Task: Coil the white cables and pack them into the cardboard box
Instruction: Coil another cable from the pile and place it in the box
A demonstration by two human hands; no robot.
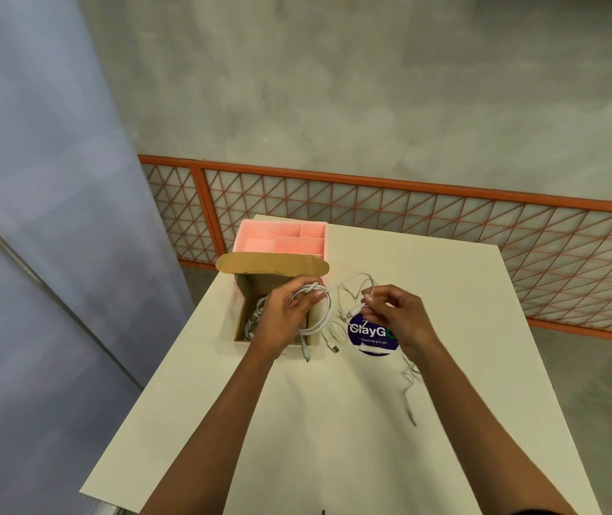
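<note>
The near edge of the cream worktop runs off the bottom of the frame, and its left edge slants from lower left up toward the centre. The near half is bare apart from 2 forearms crossing it. At centre right a loose white cable trails in kinks toward the right edge, its plug end lying flat and apart from everything else.

Past that, the 2 hands work at mid-frame. The left hand has fingers and thumb curled round a coiled white cable, whose loop hangs below the hand with 1 plug end dangling. The right hand pinches the free run of the same cable near its end, and the slack arches between the hands. More white cable ends lie on the worktop just under them, beside a round blue sticker reading "ClayGo".

Just beyond and under the left hand sits the open cardboard box, near the worktop's left edge, with its flap folded back. Coiled white cables already lie inside. Touching it on the far side is a pink organiser with several compartments, at the far left corner.

To the right, the far half of the worktop is open. Behind it runs an orange lattice railing, then a grey concrete wall. A blue-grey panel fills the left.
</note>
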